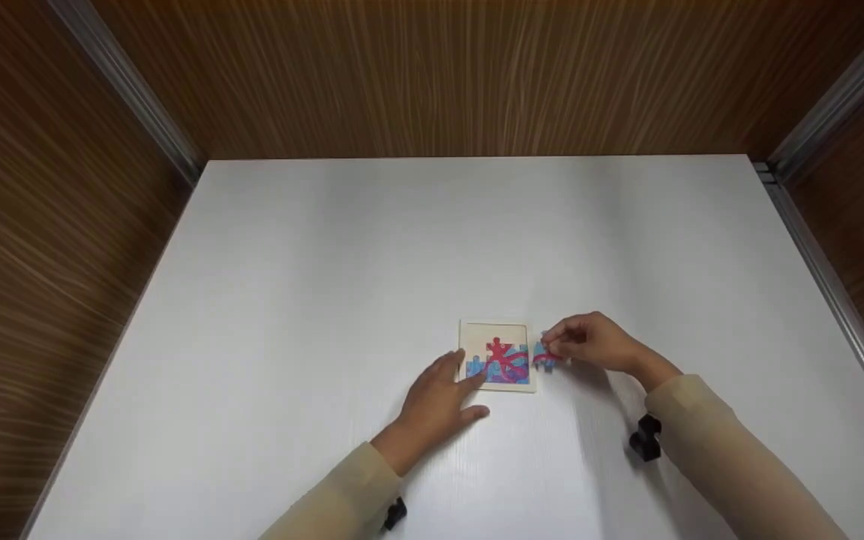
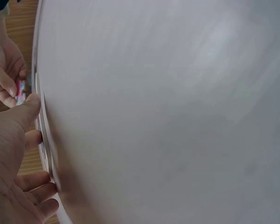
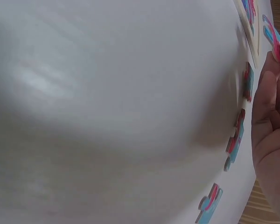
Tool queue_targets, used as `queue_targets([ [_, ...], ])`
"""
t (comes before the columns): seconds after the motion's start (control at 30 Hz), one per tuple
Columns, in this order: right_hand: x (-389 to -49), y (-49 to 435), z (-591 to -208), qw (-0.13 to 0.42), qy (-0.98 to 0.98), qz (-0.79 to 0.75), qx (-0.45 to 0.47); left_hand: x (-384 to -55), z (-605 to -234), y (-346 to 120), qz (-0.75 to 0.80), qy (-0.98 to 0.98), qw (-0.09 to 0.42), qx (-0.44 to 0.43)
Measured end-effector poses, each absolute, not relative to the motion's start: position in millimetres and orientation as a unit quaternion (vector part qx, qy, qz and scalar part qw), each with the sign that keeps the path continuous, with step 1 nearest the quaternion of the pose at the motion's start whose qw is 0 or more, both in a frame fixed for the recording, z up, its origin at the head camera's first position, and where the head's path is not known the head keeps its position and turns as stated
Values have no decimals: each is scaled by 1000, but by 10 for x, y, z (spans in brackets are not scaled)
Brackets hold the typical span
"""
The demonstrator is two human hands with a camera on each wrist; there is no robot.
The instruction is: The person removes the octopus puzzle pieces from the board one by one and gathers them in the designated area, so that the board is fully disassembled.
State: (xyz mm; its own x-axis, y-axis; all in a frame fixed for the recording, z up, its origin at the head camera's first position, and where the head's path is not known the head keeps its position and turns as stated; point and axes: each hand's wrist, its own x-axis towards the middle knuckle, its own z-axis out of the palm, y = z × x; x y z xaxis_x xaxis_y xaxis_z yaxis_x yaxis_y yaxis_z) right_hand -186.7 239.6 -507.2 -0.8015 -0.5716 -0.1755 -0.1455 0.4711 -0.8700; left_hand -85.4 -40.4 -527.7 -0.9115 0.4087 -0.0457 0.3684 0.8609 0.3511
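Note:
A small square wooden puzzle tray lies on the white table, partly filled with joined pink, blue and purple jigsaw pieces. Its upper part shows bare wood. My left hand rests at the tray's left and lower edge, fingers spread and touching it; in the left wrist view the thumb and fingers lie along the rim. Just right of the tray, my right hand pinches a blue and pink jigsaw piece between thumb and fingertips. The piece's grasped end is hidden by the fingers.
In the right wrist view, several loose jigsaw pieces lie on the table near the right hand. Wood-grain panels stand at the back and sides. A black device sits at the right wrist.

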Motion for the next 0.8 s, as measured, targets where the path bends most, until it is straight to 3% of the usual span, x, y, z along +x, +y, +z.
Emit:
queue_targets([
  [0.53,-1802,2523,-5087,251,843,-423,-217,-854,-5262,-407,180,961,60,199],
  [0.8,-1775,2491,-5080,229,869,-385,-210,-854,-5267,-417,186,960,60,202],
])
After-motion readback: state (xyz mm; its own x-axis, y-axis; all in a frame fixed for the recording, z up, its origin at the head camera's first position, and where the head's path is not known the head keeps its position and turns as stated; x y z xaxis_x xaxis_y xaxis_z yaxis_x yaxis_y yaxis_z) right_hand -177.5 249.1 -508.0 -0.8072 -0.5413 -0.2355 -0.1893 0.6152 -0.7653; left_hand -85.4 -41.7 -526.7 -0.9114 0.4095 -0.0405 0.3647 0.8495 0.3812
